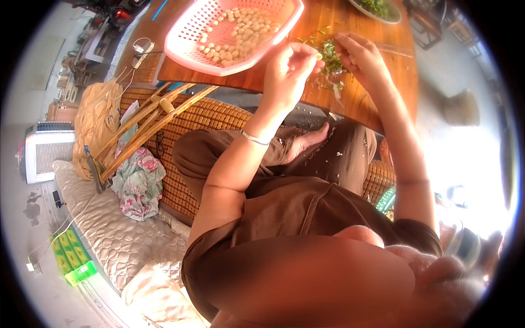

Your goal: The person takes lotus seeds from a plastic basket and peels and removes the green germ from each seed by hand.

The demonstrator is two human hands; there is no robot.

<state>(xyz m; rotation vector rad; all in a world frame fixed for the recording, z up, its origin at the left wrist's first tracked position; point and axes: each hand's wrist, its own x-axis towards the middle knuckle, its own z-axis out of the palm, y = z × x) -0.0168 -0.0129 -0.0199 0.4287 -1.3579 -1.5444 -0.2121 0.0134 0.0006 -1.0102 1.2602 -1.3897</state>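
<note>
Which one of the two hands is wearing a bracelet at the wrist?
The left hand, the one nearer the pink basket. A thin, pale bracelet goes around its wrist; the right hand shows none.

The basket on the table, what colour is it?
The basket is pink, clearest in the head view.

The wooden table (383, 82) carries a pink perforated basket (188, 64), scattered green scraps (330, 61) and a dish (391, 18).

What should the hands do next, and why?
Maybe the left hand should drop the little pale piece it seems to pinch into the pink basket. The basket is close beside that hand and holds round, pale pieces that look similar.
</note>
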